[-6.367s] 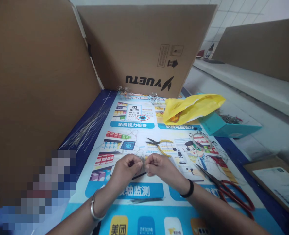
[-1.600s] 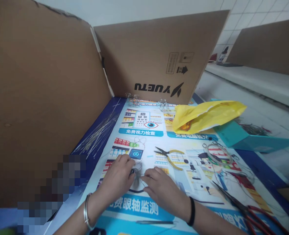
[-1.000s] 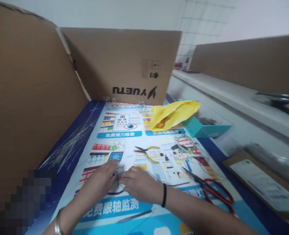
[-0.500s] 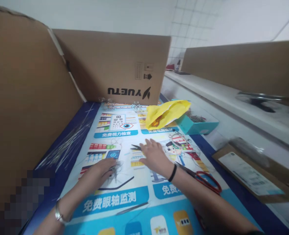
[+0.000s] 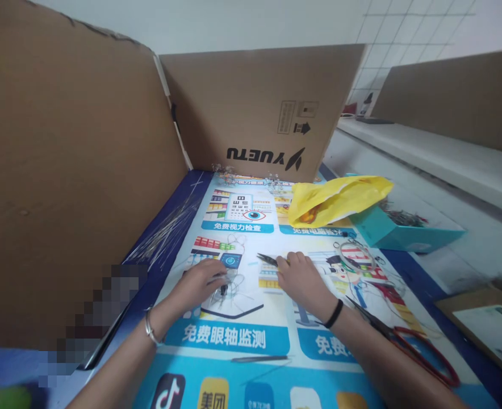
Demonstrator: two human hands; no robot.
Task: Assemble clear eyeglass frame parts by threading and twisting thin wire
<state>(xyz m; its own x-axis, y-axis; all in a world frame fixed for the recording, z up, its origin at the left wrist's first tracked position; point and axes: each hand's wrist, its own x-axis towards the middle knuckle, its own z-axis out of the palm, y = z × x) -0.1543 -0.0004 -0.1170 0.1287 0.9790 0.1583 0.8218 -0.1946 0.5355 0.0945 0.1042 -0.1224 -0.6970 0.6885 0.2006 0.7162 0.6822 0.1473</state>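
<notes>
Pliers [image 5: 267, 259]: dark nose pointing left, over printed sheet [image 5: 274, 313].
Right hand [image 5: 302, 281]: wrapped round the pliers' handles.
Left hand [image 5: 200, 282]: curled at wire cluster [image 5: 224, 289]; grip cannot be told.
Scissors [image 5: 381, 324]: right side of sheet.

Yellow is flashed by the bag [image 5: 340, 199], turquoise by the box [image 5: 417, 237]! The pliers [image 5: 267, 259] are tipped black, the scissors [image 5: 383, 326] handled in red, the poster [image 5: 276, 342] banded in blue and white.
</notes>
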